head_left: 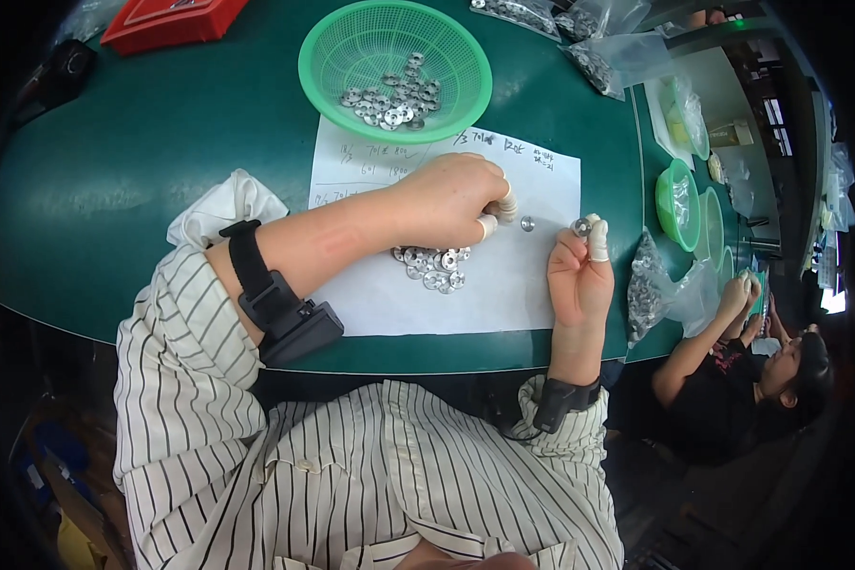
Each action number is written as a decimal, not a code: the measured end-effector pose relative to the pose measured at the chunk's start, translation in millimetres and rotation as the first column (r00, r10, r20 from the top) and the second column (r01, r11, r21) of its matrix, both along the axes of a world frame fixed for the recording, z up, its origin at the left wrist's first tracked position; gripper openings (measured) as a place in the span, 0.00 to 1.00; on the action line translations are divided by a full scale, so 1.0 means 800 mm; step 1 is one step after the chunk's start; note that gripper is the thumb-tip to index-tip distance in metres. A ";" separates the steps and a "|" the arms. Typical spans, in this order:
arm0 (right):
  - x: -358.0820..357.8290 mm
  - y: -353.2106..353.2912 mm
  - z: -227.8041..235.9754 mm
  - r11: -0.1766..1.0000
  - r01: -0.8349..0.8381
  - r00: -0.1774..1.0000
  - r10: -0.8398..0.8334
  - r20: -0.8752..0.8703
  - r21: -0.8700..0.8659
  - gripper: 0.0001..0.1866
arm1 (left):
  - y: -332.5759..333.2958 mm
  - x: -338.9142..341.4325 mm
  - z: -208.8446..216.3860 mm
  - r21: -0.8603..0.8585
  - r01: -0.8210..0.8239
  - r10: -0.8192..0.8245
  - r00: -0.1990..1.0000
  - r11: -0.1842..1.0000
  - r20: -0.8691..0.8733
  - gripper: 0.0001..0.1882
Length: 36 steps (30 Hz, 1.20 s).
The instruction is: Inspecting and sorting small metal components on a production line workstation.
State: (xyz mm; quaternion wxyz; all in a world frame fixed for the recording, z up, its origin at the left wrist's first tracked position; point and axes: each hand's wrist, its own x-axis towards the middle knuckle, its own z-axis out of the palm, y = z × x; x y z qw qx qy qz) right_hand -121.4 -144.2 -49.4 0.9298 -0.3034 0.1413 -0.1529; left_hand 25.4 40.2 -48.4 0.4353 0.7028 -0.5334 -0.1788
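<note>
My left hand (451, 198) reaches across the white paper (503, 294), its fingers curled and pinched downward. Pale finger cots cover its thumb and a fingertip, and what lies between them is hidden. Upright at the paper's right edge, my right hand (579, 280) pinches a small round metal disc (581, 227) between thumb and finger, with a finger cot on. A single disc (527, 224) lies on the paper between the hands. Below my left wrist is a pile of similar holed silver discs (437, 269), partly covered by that hand.
A green mesh basket (323, 57) with several discs stands beyond the paper. A red tray (171, 24) sits far left. Clear bags of metal parts (646, 285) lie to the right and at the back. Beside green baskets (676, 204), another person (722, 380) works at right.
</note>
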 end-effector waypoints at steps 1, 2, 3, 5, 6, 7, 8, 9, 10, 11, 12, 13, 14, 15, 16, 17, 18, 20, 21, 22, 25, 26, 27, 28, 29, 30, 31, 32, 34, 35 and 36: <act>0.000 0.000 0.000 1.000 0.003 1.000 -0.003 0.008 0.001 0.10 | 0.000 0.000 0.000 -0.007 0.002 -0.002 1.000 1.000 0.005 0.08; 0.000 0.000 0.000 1.000 0.006 1.000 -0.006 0.017 0.002 0.10 | 0.000 0.000 -0.001 -0.013 0.004 -0.004 1.000 1.000 0.010 0.08; 0.000 0.000 0.000 1.000 0.002 1.000 -0.002 0.010 0.001 0.10 | 0.000 -0.001 -0.002 -0.019 0.006 -0.006 1.000 1.000 0.016 0.08; 0.001 -0.001 -0.001 1.000 0.000 1.000 0.000 0.023 0.004 0.10 | -0.001 -0.001 -0.004 -0.025 0.001 0.000 1.000 1.000 0.015 0.08; 0.001 -0.002 -0.001 1.000 0.000 1.000 0.000 0.031 0.006 0.10 | -0.002 -0.001 -0.006 -0.030 -0.001 0.001 1.000 1.000 0.019 0.07; 0.001 -0.002 -0.001 1.000 -0.004 1.000 0.004 0.027 0.005 0.10 | -0.002 -0.001 -0.006 -0.035 -0.002 0.003 1.000 0.999 0.024 0.07; 0.001 -0.003 -0.002 1.000 -0.005 1.000 0.005 0.030 0.011 0.10 | -0.002 -0.001 -0.007 -0.036 -0.005 0.006 1.000 0.999 0.021 0.07; 0.001 -0.004 -0.002 1.000 -0.006 0.999 0.006 0.032 0.017 0.10 | -0.002 -0.001 -0.007 -0.035 -0.004 0.005 1.000 0.999 0.020 0.07; 0.000 -0.004 -0.003 1.000 -0.007 0.999 0.006 0.034 0.023 0.10 | -0.002 -0.001 -0.006 -0.033 -0.003 0.003 1.000 0.999 0.019 0.07; 0.000 -0.005 -0.003 1.000 -0.009 0.999 0.009 0.032 0.021 0.10 | -0.002 -0.001 -0.007 -0.032 -0.001 0.002 1.000 0.999 0.018 0.07; 0.000 -0.005 -0.003 1.000 -0.012 0.999 0.011 0.035 0.016 0.10 | -0.002 -0.001 -0.007 -0.034 -0.003 0.003 1.000 0.999 0.015 0.07; 0.000 -0.005 -0.003 1.000 -0.014 0.999 0.013 0.038 0.010 0.10 | -0.003 -0.001 -0.008 -0.038 -0.002 0.003 1.000 0.999 0.017 0.07; 0.001 -0.004 -0.003 1.000 -0.016 0.999 0.016 0.042 0.006 0.10 | -0.003 -0.001 -0.007 -0.041 -0.002 0.003 1.000 0.999 0.020 0.07; 0.002 -0.001 0.000 1.000 -0.017 0.999 0.017 0.040 0.005 0.10 | -0.002 -0.001 -0.007 -0.045 -0.001 0.002 1.000 0.999 0.023 0.06; 0.002 0.002 0.001 0.997 0.015 1.000 -0.015 0.003 -0.078 0.09 | -0.002 -0.001 -0.006 -0.045 -0.001 0.002 1.000 0.999 0.022 0.06; 0.002 0.006 0.003 0.986 0.046 0.998 -0.051 -0.031 -0.162 0.09 | -0.002 0.000 -0.006 -0.043 -0.007 0.008 1.000 0.999 0.022 0.07; 0.002 0.011 0.005 0.967 0.074 0.994 -0.091 -0.061 -0.245 0.08 | -0.003 0.000 -0.005 -0.041 -0.013 0.014 1.000 0.999 0.022 0.08; -0.001 0.034 0.004 0.860 0.035 0.989 -0.103 -0.105 -0.509 0.07 | -0.004 -0.001 -0.004 -0.035 -0.011 0.012 1.000 0.999 0.025 0.09; -0.003 0.046 0.002 0.683 -0.021 0.981 -0.125 -0.145 -0.730 0.07 | -0.004 -0.001 -0.004 -0.048 -0.025 0.026 0.999 0.999 0.024 0.09; -0.004 0.053 0.001 0.453 -0.089 0.971 -0.158 -0.178 -0.887 0.06 | -0.004 -0.002 -0.005 -0.060 -0.038 0.040 0.999 0.997 0.023 0.08; -0.002 0.055 -0.008 0.188 -0.056 0.985 -0.152 -0.086 -0.980 0.04 | -0.003 -0.002 -0.004 -0.049 -0.027 0.027 1.000 0.998 0.015 0.07; -0.001 0.056 -0.009 0.047 -0.038 0.989 -0.139 -0.045 -0.998 0.04 | -0.003 -0.001 -0.004 -0.032 -0.010 0.010 1.000 0.999 0.000 0.06; 0.000 0.057 -0.010 0.054 -0.032 0.988 -0.147 -0.039 -0.998 0.04 | -0.002 -0.001 -0.004 -0.014 0.006 -0.007 1.000 1.000 -0.016 0.06; 0.001 0.059 -0.006 -0.041 -0.007 0.993 -0.119 -0.002 -0.999 0.04 | -0.001 0.000 -0.005 -0.007 0.014 -0.015 1.000 1.000 -0.011 0.06; 0.003 0.061 0.001 -0.135 0.022 0.995 -0.089 0.034 -0.991 0.04 | -0.001 -0.001 -0.004 -0.002 0.019 -0.019 1.000 1.000 0.024 0.06; 0.004 0.062 0.004 -0.227 0.053 0.996 -0.056 0.067 -0.972 0.04 | -0.001 -0.001 -0.003 0.003 0.024 -0.024 0.998 1.000 0.057 0.06; 0.004 0.062 0.004 -0.220 0.059 0.995 -0.065 0.075 -0.974 0.04 | 0.000 0.000 -0.002 0.009 0.028 -0.029 0.995 1.000 0.090 0.06; 0.004 0.061 0.003 -0.255 0.048 0.996 -0.059 0.065 -0.966 0.04 | 0.000 0.001 -0.001 0.017 0.037 -0.038 0.994 0.999 0.098 0.06; 0.004 0.061 0.002 -0.324 0.019 0.998 -0.050 0.037 -0.946 0.04 | -0.001 0.001 0.000 0.003 0.027 -0.027 0.997 1.000 0.077 0.06; 0.004 0.060 0.001 -0.319 0.019 0.997 -0.060 0.040 -0.947 0.04 | -0.002 0.001 0.000 -0.005 0.022 -0.022 0.998 1.000 0.063 0.06; 0.004 0.060 0.001 -0.319 0.016 0.998 -0.057 0.036 -0.947 0.04 | -0.002 0.001 0.000 0.001 0.032 -0.032 0.997 0.999 0.068 0.06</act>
